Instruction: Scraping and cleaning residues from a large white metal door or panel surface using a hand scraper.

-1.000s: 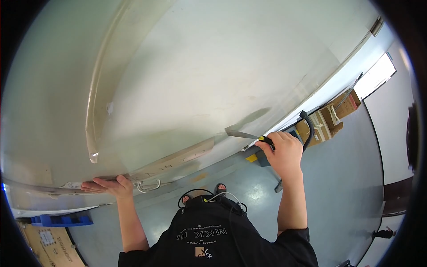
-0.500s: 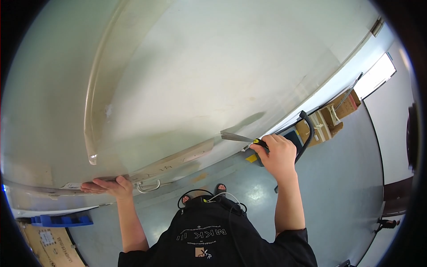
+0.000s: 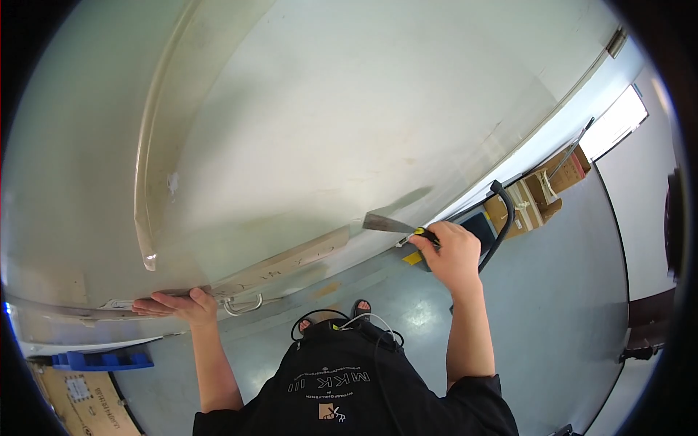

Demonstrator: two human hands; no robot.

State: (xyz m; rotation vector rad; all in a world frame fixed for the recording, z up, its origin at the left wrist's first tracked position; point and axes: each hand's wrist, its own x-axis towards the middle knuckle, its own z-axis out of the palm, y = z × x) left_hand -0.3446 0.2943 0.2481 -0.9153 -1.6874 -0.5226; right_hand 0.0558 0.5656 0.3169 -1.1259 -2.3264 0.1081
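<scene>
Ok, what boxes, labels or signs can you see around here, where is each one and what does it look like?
Brown cardboard boxes: stacked on the floor at right by the wall, rectangular, pale tape and strapping.
Flat cardboard box: lower left on the floor, tan, with a small white label.
Yellow label: small patch on the dark object just below the right hand.
No screens in view.

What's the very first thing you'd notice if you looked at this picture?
The huge pale panel fills almost the whole upper part of the view. At its lower right edge the right hand holds a scraper with its flat blade against the panel. At lower left the left hand lies flat on the panel's bottom edge, beside a metal hook.
</scene>
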